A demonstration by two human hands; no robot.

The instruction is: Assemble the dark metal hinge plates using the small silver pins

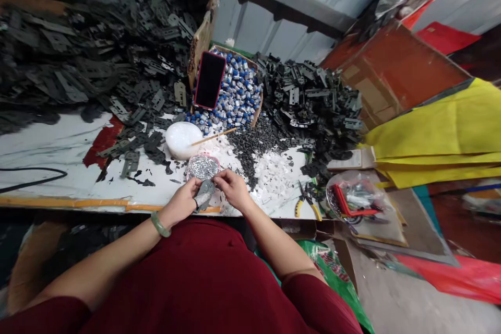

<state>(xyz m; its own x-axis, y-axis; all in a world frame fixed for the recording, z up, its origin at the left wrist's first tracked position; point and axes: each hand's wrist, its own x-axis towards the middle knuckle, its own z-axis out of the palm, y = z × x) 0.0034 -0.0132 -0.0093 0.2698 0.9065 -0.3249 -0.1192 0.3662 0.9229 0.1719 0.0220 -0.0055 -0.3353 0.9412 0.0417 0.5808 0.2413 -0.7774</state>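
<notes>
My left hand (185,199) is closed on a dark grey slotted plate part (205,189), held at the table's front edge. At the plate's upper right, the fingers of my right hand (231,188) are pinched together; anything tiny between them is too small to make out. Just beyond both hands sits a pink-rimmed tray (188,168) filled with small silvery metal pins (203,167). Behind it stands a round white tub (183,138), with a thin wooden stick (214,136) lying against its right side.
Dark plate parts are heaped at the left (78,62) and right (309,94). A phone (210,81) leans on a box of blue-and-white pieces (238,88). Small black pieces (250,148), white pieces (272,177), yellow-handled pliers (299,207) and a clear bag (356,195) lie rightward.
</notes>
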